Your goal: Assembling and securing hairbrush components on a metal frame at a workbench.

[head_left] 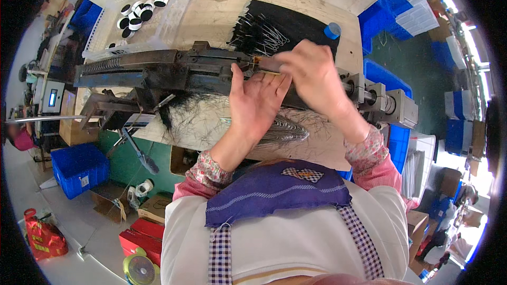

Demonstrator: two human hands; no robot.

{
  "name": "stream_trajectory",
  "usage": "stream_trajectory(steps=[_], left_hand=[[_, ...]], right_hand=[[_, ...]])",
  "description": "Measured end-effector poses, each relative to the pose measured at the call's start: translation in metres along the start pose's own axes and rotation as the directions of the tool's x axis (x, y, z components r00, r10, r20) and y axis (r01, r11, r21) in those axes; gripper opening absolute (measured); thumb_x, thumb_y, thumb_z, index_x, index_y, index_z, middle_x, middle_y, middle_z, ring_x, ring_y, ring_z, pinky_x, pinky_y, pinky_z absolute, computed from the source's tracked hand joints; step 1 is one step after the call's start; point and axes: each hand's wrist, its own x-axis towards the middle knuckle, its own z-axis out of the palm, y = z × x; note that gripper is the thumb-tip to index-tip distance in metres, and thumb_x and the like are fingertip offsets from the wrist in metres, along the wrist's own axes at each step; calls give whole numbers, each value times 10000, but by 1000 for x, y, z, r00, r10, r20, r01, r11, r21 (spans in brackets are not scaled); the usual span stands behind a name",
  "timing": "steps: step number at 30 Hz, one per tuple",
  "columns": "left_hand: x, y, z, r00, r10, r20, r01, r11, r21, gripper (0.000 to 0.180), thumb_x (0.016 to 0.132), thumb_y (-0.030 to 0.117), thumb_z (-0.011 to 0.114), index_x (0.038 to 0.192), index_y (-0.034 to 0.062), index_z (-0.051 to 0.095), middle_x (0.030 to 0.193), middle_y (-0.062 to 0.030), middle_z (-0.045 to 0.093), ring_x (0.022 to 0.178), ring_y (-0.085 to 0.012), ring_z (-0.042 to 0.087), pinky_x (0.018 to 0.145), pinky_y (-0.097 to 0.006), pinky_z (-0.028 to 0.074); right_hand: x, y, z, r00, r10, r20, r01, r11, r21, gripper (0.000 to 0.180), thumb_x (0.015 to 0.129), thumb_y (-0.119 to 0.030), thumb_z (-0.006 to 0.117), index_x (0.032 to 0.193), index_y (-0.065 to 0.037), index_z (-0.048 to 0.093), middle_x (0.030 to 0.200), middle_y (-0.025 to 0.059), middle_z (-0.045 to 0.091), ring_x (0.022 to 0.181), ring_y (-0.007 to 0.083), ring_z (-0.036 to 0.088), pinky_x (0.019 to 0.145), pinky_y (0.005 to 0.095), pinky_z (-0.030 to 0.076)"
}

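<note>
My left hand (257,97) lies palm up under the near side of a long dark metal machine (179,71), its fingers stretched out and thumb apart. My right hand (319,79) is closed, fingers curled at the machine's metal block (270,64); motion blurs the fingertips and hides what they pinch. Behind the machine, several small wire brushes with looped ends (272,39) rest on a black cloth (303,21). Below my hands sits a bundle of bent metal wires (288,129). Loose black bristles (169,108) are strewn along the machine's near side.
A clear plastic basket (169,24) with black-and-white round pieces (135,20) stands at the back left. A blue tape roll (332,30) sits on the cloth's right. The machine's cylindrical end (391,105) juts past the table at right. Blue crates (79,171) stand around the table.
</note>
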Motion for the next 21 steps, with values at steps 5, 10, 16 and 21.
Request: stream_trajectory(steps=[5,10,16,21], left_hand=[[-6,-3,4,994,99,-34,-96,990,101,689,939,570,345,1258,-38,402,1276,-128,477,1233,-229,422,1084,-368,300],[-6,-4,7,989,136,-52,-128,984,122,662,948,542,348,1224,-57,411,1285,-163,463,1246,-263,416,1106,-385,288],[-1,-2,0,996,84,14,-85,990,108,637,948,548,348,1206,-29,420,1277,-131,471,1227,-227,426,1085,-366,306],[4,2,-23,945,13,328,32,991,-131,647,946,550,348,1191,-42,432,1255,-145,486,1214,-236,434,1071,-366,315]], right_hand=[[11,21,0,988,121,98,-130,987,97,104,776,-127,653,868,-108,698,769,59,601,758,228,593,766,338,394],[20,13,1,996,42,82,-41,999,-11,123,762,-133,646,867,-105,702,782,48,608,779,229,596,787,345,391],[15,14,-4,997,-72,36,76,990,-123,125,755,-112,630,853,-125,706,760,48,591,771,223,588,801,353,385],[4,-13,9,978,-208,-19,202,963,-177,122,743,-103,634,841,-139,699,719,38,560,718,210,571,799,352,381]])
